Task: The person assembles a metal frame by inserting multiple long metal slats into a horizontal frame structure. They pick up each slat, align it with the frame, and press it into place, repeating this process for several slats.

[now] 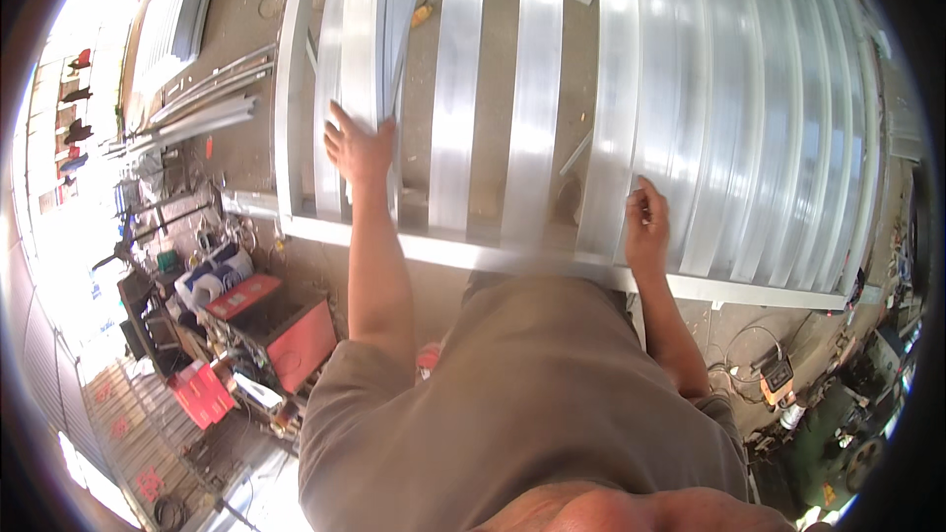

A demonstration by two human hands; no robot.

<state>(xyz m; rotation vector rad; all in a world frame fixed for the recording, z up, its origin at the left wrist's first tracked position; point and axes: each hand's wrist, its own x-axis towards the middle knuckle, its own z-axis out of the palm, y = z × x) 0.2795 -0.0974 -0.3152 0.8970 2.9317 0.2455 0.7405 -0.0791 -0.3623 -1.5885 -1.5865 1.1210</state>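
Observation:
My left hand lies across a stack of long, pale metal slats at the left of a metal frame. Its fingers are spread over the left edge, and the thumb points up by the right edge. Over to the right, my right hand is beside a long shiny metal slat, its fingers curled together. What they hold, if anything, is too small to make out. Two separate slats, one a wide metal slat, lie between my hands with gaps around them.
Closely laid slats cover the frame's right side. Beyond its left side, more metal strips and a stack of panels lie on the ground. A red box stands at lower left; an orange-and-black device with a cable sits at lower right.

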